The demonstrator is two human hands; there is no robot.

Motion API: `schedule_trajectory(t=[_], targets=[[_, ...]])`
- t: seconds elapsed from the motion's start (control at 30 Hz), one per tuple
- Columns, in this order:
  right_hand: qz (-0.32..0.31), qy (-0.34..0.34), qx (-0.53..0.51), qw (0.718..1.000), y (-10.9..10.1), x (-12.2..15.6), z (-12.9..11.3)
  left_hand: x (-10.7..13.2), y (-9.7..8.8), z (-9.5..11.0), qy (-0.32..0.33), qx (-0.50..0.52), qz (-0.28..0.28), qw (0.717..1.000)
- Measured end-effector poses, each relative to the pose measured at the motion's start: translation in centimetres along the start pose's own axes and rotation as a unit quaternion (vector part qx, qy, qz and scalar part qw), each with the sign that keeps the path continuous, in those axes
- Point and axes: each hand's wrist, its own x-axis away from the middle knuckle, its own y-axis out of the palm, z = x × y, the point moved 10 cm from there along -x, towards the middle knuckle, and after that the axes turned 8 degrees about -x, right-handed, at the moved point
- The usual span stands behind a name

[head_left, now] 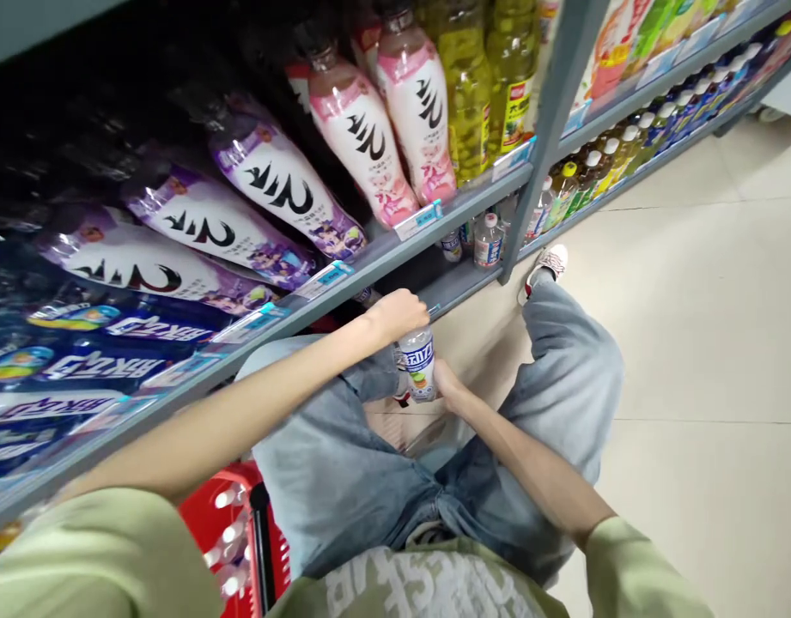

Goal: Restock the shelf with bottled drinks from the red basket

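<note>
Between my knees, in front of the bottom shelf, is a small clear plastic drink bottle (419, 365) with a blue and white label and a fruit picture. My left hand (401, 314) is closed over its top, hiding the cap. Lower down, my right hand (447, 383) grips the bottle from the right side near its base; some of those fingers are hidden behind it. The bottle stands nearly upright, tilted slightly, in both hands. Close to my left hand is the bottom shelf (463, 287), where a small bottle (489, 240) with a white cap stands.
A red shopping basket (205, 506) with several white-capped bottles sits by my left leg. On the shelf above lie purple-labelled bottles (272, 184), beside pink-labelled bottles (362, 137) and yellow drink bottles (511, 86). A grey shelf post (550, 112) rises ahead. Tiled floor (704, 343) extends right.
</note>
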Motion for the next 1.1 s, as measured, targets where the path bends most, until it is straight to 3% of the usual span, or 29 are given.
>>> schedule_trajectory(t=[0.23,0.6,0.8,1.1], targets=[[0.056,0.009,0.013,0.998,-1.2,0.3,0.5,0.6,1.9,-0.4,-0.076,0.127,-0.035,0.988],[0.041,-0.004,0.055,0.998,-0.3,1.4,1.0,4.2,3.0,0.2,-0.119,0.278,-0.119,0.946],[0.041,0.014,0.058,0.997,-0.3,1.3,0.7,4.0,3.2,-0.5,-0.147,0.336,-0.1,0.925],[0.048,0.068,0.045,0.996,-1.1,1.2,0.4,3.2,2.1,-1.2,-0.142,0.29,-0.055,0.945]])
